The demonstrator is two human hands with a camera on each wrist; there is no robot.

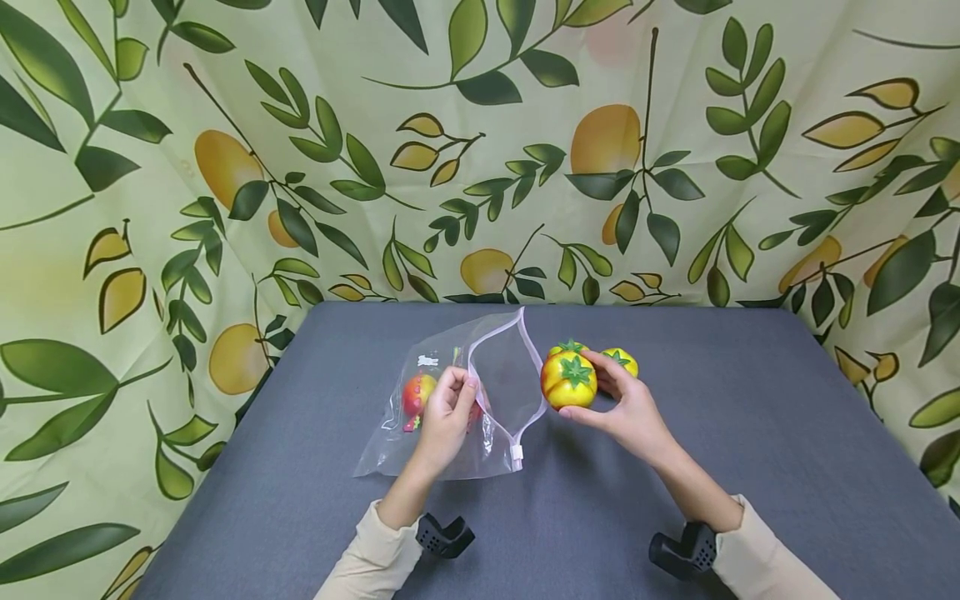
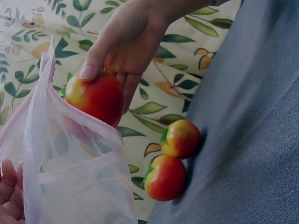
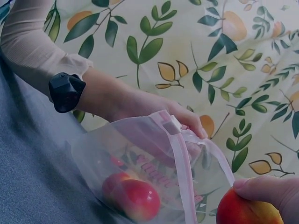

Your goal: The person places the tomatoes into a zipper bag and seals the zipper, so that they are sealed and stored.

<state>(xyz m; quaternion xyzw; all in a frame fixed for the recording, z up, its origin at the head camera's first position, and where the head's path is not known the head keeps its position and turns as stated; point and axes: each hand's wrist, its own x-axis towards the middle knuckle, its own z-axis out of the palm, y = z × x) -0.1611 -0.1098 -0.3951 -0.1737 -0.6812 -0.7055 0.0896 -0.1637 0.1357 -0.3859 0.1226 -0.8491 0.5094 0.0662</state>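
Observation:
My left hand (image 1: 444, 421) pinches the near rim of a clear zip bag (image 1: 382, 454) with a pink edge and a white slider (image 1: 517, 452). The bag's mouth gapes toward the right. Inside lie red-and-yellow round fruits (image 3: 137, 199), partly hidden by the hand and printing. In my right hand (image 1: 633, 417) is a yellow-and-red toy tomato (image 1: 567, 379) with a green leafy top, gripped between thumb and fingers just right of the bag's opening. Two similar toy tomatoes (image 2: 181, 138) rest on the table behind it, partly covered in the head view.
A grey cloth-covered table (image 1: 300, 517) extends under both hands. Leaf-and-fruit patterned fabric (image 1: 480, 150) rises along its back and sides. Each wrist wears a black camera mount (image 1: 446, 536).

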